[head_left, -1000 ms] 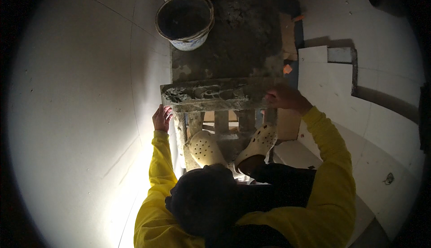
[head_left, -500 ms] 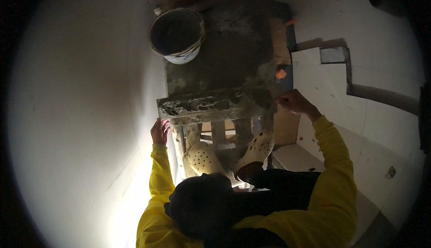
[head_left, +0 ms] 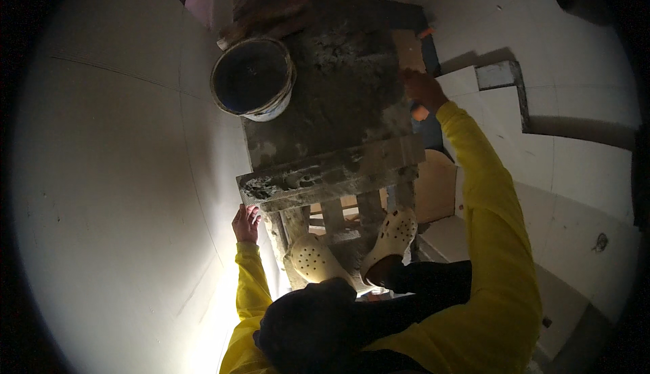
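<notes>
A grey, mortar-smeared plank (head_left: 332, 171) lies crosswise in front of my feet, along the near edge of a dark, cement-stained board (head_left: 325, 110). My left hand (head_left: 246, 225) is at the plank's left end, fingers slightly apart and fingertips close under its corner. Whether they press on it is hard to tell. Farther forward, my right hand (head_left: 426, 91) reaches to the board's right edge. Its fingers are bent and in shadow, so any grip is hidden. On the board's left side stands a bucket (head_left: 254, 79) with a dirty rim and dark inside.
My cream clogs (head_left: 318, 257) rest on a slatted wooden support (head_left: 333, 215). A pale wall (head_left: 128, 171) rises close on the left, brightly lit low down. To the right are white panels (head_left: 494, 113) with a stepped edge. An orange piece (head_left: 420, 112) shows beside the board.
My right hand has left the plank's right end and moved forward along the board's right side. My left hand stays by the plank's left end. The whole view has shifted slightly.
</notes>
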A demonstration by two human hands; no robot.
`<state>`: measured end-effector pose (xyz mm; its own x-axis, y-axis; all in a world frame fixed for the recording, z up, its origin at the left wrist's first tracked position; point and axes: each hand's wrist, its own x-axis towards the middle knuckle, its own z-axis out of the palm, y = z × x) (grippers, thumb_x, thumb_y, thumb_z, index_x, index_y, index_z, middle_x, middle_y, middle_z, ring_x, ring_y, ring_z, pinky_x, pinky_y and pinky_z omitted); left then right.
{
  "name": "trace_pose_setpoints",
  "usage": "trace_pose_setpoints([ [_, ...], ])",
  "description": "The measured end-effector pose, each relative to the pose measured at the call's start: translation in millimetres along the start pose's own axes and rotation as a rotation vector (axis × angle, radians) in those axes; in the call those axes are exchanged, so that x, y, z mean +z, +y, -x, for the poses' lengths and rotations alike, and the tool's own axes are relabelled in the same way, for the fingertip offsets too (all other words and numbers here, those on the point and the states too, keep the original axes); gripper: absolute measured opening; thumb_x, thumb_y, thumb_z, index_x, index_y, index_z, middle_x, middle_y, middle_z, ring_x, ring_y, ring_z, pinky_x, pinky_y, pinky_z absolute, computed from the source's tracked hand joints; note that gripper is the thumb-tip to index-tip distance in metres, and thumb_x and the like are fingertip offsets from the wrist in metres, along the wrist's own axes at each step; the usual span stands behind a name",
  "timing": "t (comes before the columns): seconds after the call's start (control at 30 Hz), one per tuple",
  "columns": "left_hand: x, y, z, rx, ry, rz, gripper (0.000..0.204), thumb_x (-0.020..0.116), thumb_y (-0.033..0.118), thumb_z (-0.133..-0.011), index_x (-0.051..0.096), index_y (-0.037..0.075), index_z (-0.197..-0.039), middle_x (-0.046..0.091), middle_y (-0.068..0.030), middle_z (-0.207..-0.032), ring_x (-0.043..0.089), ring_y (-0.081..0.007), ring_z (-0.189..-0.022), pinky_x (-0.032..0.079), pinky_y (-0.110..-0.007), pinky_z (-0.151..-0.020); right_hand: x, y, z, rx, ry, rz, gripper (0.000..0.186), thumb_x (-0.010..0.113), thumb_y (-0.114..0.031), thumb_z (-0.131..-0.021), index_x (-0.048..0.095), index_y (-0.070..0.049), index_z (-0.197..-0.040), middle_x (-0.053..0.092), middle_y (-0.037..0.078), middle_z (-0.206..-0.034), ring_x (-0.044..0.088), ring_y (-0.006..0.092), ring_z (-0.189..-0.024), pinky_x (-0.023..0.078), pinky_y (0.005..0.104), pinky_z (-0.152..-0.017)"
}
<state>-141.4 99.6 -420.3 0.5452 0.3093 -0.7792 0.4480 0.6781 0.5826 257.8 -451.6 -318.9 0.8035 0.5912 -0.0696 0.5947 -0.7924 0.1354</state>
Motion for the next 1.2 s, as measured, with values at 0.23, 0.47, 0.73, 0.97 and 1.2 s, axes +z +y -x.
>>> trace_pose_setpoints([
  [0.23,-1.3,2.7,12.4,0.015,0.056,0.065,0.024,0.060,0.033,-0.097,0.061,0.009,-0.101,0.067,-0.0035,-0.090,0.064,-0.0174,-0.085,0.051,-0.032,-0.063,8.4,-74.2,15.2,0.132,-0.059,-0.590,0.023,0.056,-0.019,-0.089,0.063,-0.001,-0.101,0.065,0.018,-0.083,0.066,0.0337,-0.077,0.052,0.0455,-0.067],
  [0.47,1.3,11.2,15.7,0.012,0.082,0.034,0.023,0.060,0.030,-0.097,0.061,0.008,-0.101,0.067,-0.0040,-0.091,0.064,-0.0175,-0.084,0.052,-0.032,-0.064,-36.7,-120.7,25.5,0.758,-0.374,-1.689,0.027,0.055,-0.030,-0.094,0.064,-0.005,-0.093,0.054,0.003,-0.061,0.047,0.0108,-0.042,0.038,0.0284,-0.040],
  [0.73,-4.7,5.8,8.2,-0.015,0.086,0.009,0.021,0.059,0.034,-0.097,0.061,0.013,-0.098,0.066,-0.0012,-0.093,0.062,-0.0191,-0.089,0.049,-0.038,-0.072,-91.1,-87.7,93.5,0.263,-0.154,-0.990,0.028,0.059,-0.030,-0.094,0.064,-0.005,-0.082,0.060,0.008,-0.065,0.054,0.0143,-0.049,0.043,0.0322,-0.047],
  [0.97,5.7,7.1,11.6,-0.026,0.042,0.050,0.022,0.058,0.033,-0.098,0.063,0.011,-0.097,0.068,-0.0010,-0.088,0.064,-0.0171,-0.084,0.049,-0.035,-0.069,-54.3,-144.3,203.1,0.058,-0.003,-0.612,0.018,0.061,-0.016,-0.090,0.062,-0.004,-0.103,0.064,0.014,-0.092,0.065,0.0327,-0.076,0.054,0.0412,-0.069],
  [1.2,3.8,18.9,13.7,-0.019,0.056,-0.029,0.022,0.058,0.033,-0.098,0.061,0.012,-0.104,0.067,-0.0023,-0.094,0.062,-0.0183,-0.087,0.048,-0.036,-0.072,-50.5,-160.1,207.3,0.018,-0.050,-0.584,0.027,0.063,-0.009,-0.085,0.061,-0.004,-0.111,0.065,0.015,-0.107,0.065,0.0317,-0.090,0.055,0.0403,-0.076],
])
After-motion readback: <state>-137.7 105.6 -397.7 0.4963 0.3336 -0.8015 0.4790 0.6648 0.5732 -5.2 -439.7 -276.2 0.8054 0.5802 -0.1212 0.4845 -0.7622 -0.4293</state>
